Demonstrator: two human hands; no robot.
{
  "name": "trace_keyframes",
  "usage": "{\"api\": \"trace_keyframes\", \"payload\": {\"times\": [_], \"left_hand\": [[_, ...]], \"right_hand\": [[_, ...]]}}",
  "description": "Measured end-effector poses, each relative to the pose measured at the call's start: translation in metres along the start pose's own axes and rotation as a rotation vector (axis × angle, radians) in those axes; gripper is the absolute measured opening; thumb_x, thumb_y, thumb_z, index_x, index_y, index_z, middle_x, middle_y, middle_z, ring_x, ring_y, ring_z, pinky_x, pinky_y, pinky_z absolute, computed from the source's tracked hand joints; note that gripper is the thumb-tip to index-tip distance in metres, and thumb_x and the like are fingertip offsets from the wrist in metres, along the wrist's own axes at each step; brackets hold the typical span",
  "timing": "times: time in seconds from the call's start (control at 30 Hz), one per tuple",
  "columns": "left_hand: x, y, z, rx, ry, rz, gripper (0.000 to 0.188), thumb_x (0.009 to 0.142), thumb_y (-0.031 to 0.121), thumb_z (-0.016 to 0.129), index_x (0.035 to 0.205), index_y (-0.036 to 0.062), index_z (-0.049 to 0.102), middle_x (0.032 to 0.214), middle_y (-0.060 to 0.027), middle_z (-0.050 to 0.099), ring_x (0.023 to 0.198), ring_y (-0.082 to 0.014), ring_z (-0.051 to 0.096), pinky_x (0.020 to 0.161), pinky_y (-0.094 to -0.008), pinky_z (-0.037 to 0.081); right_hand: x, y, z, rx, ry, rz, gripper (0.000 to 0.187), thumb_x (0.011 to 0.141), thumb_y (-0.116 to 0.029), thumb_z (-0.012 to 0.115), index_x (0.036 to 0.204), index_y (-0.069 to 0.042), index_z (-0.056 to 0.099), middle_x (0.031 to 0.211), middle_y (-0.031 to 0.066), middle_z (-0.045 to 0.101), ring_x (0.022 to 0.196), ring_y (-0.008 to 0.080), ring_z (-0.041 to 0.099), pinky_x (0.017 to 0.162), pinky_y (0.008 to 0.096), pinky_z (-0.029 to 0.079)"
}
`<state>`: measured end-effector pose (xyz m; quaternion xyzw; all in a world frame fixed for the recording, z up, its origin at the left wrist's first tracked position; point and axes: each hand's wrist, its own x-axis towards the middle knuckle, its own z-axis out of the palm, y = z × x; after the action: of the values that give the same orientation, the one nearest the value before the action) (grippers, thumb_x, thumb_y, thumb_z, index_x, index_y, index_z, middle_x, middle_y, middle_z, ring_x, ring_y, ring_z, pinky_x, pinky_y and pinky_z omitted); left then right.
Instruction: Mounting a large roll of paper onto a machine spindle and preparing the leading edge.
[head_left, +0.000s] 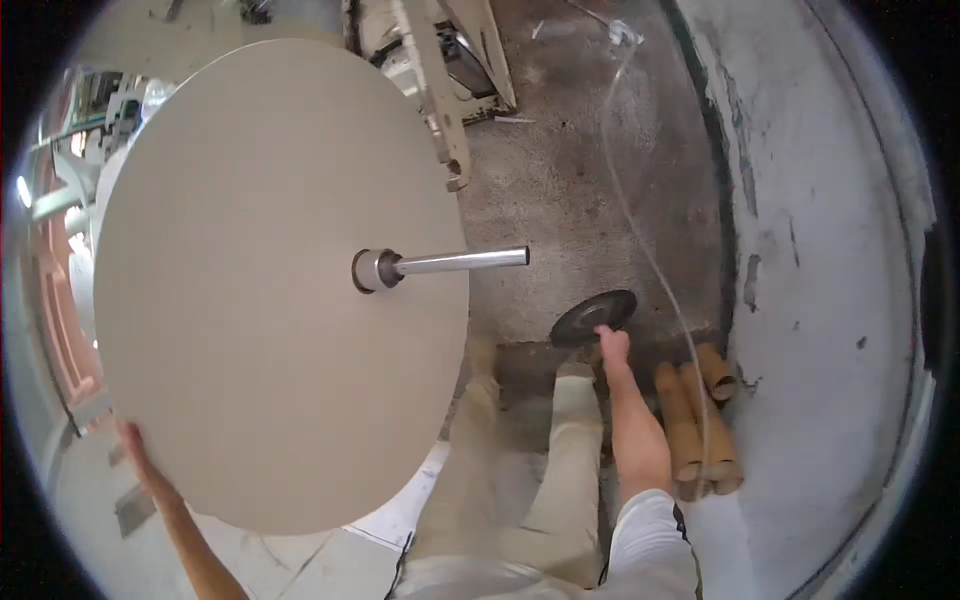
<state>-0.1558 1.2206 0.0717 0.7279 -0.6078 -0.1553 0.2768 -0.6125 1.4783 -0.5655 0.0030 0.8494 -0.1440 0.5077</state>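
Holding a disc (582,325) in the right hand (614,347), clamped on its near edge, to the near right of a shaft (462,262) pointing right from a roll (250,300). With the farther left hand (137,448), straight-fingered, by the roll's left rim; cannot tell if touching.

No words, numbers or signs can be read anywhere here. The roll (260,190), the wall (820,250) and the cardboard tubes (681,425) bear no legible print.
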Motion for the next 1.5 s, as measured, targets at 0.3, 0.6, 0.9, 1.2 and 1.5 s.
{"api": "trace_keyframes", "payload": {"times": [0.3,0.6,0.9,1.2,1.5], "left_hand": [[-0.013,-0.02,0.022,0.18,-0.016,0.127,0.082,0.089,0.053,0.05,0.146,-0.0011,0.028,0.153,-0.0167,0.026,0.142,-0.0304,0.022,0.115,-0.0423,0.015],[-0.025,-0.04,0.008,0.244,0.032,0.134,0.092,0.082,0.06,0.056,0.146,-0.0001,0.028,0.153,-0.0198,0.023,0.143,-0.0353,0.02,0.115,-0.0482,0.013],[-0.041,-0.084,-0.003,0.187,0.051,0.109,0.096,0.076,0.061,0.061,0.144,-0.0001,0.031,0.152,-0.0249,0.021,0.142,-0.0413,0.019,0.112,-0.0541,0.017],[-0.048,-0.085,-0.018,0.156,0.059,0.124,0.098,0.069,0.06,0.07,0.141,0.0021,0.037,0.149,-0.0285,0.025,0.14,-0.045,0.021,0.111,-0.0592,0.015],[-0.035,-0.078,-0.024,0.192,0.035,0.081,0.1,0.061,0.056,0.075,0.139,0.0047,0.039,0.147,-0.0303,0.028,0.138,-0.0479,0.023,0.111,-0.0606,0.015]], "right_hand": [[-0.149,-0.073,-0.053,-0.417,0.014,-0.347,0.052,0.07,-0.038,0.068,0.094,0.009,0.066,0.095,0.0294,0.065,0.098,0.0409,0.063,0.084,0.0439,0.048],[-0.213,-0.195,-0.075,-0.697,0.11,-0.556,0.05,0.071,-0.042,0.065,0.084,0.006,0.068,0.081,0.0272,0.066,0.084,0.0406,0.065,0.074,0.0445,0.05],[-0.236,-0.261,-0.035,-0.72,0.062,-0.639,0.048,0.068,-0.039,0.069,0.079,0.008,0.066,0.077,0.0243,0.067,0.08,0.0359,0.067,0.072,0.0425,0.048],[-0.212,-0.261,0.004,-0.812,0.032,-0.623,0.048,0.067,-0.038,0.072,0.072,0.009,0.063,0.076,0.0241,0.066,0.077,0.0345,0.067,0.07,0.042,0.048],[-0.199,-0.259,0.09,-0.833,-0.054,-0.783,0.049,0.067,-0.04,0.072,0.072,0.008,0.064,0.077,0.0258,0.066,0.077,0.0351,0.066,0.067,0.0434,0.048]]}}
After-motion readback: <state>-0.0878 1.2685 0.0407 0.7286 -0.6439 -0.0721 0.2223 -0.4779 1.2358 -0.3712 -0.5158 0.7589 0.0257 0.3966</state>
